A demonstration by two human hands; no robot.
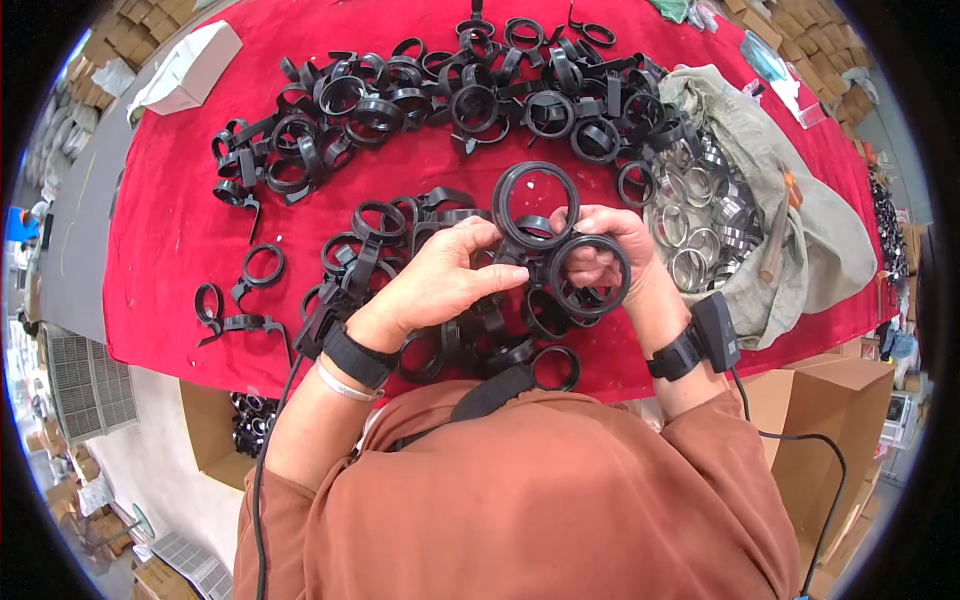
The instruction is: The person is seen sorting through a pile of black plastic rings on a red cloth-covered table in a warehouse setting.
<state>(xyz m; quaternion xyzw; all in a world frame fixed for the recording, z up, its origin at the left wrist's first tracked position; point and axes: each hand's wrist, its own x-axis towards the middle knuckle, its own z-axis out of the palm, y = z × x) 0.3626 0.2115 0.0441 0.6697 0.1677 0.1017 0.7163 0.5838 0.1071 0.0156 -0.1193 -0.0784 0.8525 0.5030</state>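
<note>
My left hand (455, 268) is closed at the left side of a black ring-shaped part (502, 215), its thumb stretched toward the middle. From the other side my right hand (615, 243) grips a second black ring (623, 290), its curled fingers showing through the opening. The two rings meet between my hands, and the joint there is partly hidden. Beneath my hands lies a near pile of similar black rings (380, 222) with short arms. One loose ring (555, 368) lies close to my body.
A wide heap of black ring parts (375, 115) spans the far side of the red cloth (170, 260). At right, a grey-green sack (835, 250) holds shiny metal rings (700, 185) and a wooden-handled tool (775, 245). A white box (190, 70) stands far left; cardboard boxes (830, 410) flank me.
</note>
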